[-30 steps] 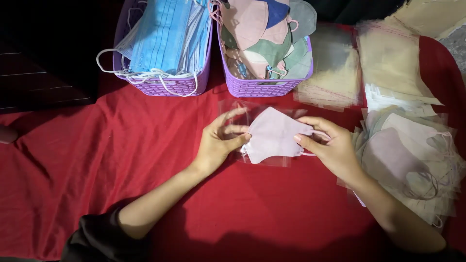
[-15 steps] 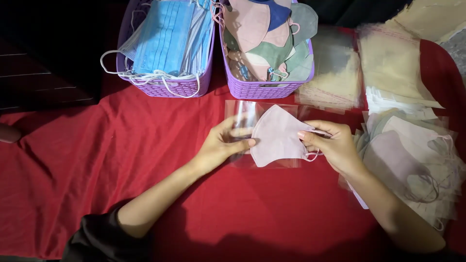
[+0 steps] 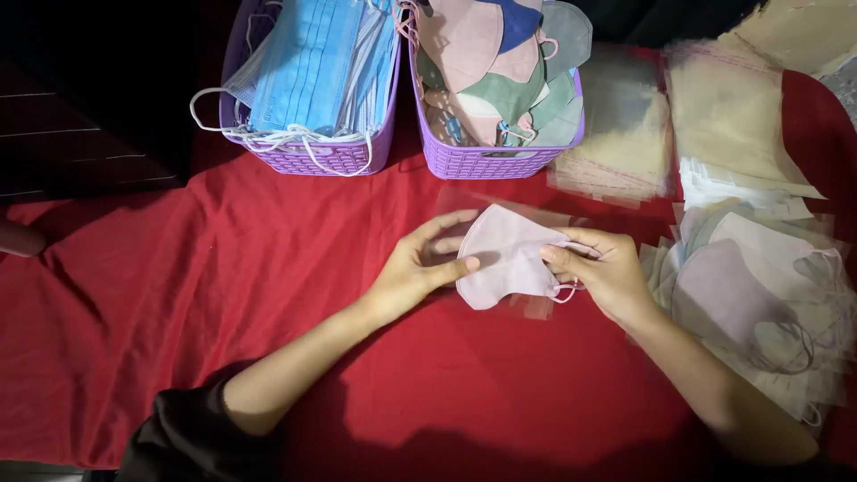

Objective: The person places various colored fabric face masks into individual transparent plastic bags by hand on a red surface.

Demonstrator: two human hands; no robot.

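where the red cloth lies flattest, both hands meet over a pale pink mask near the middle of the table. left hand grips the mask's left edge, thumb on top, fingers curled behind it. right hand pinches the right edge, close to the thin ear loop dangling just under the fingers. the mask sits partly inside a clear sleeve, or on top of it; cannot tell which. the film shows above and below the mask, glinting.

behind the hands, two purple baskets side by side, almost touching. left basket holds a stack of blue pleated masks, white loops spilling over its front rim. right basket holds folded masks in mixed colours: pink, green, grey, dark blue.

right of the baskets, a flat pile of clear sleeves, and beyond it a second, yellower pile. nearer on the right, just beside the right forearm, a loose heap of bagged masks, pale pink and grey-green, overlapping at odd angles.

far left edge of the cloth, a bit of someone else's skin, too little to tell which part. dark sleeve pushed up on the left arm, bottom of view.
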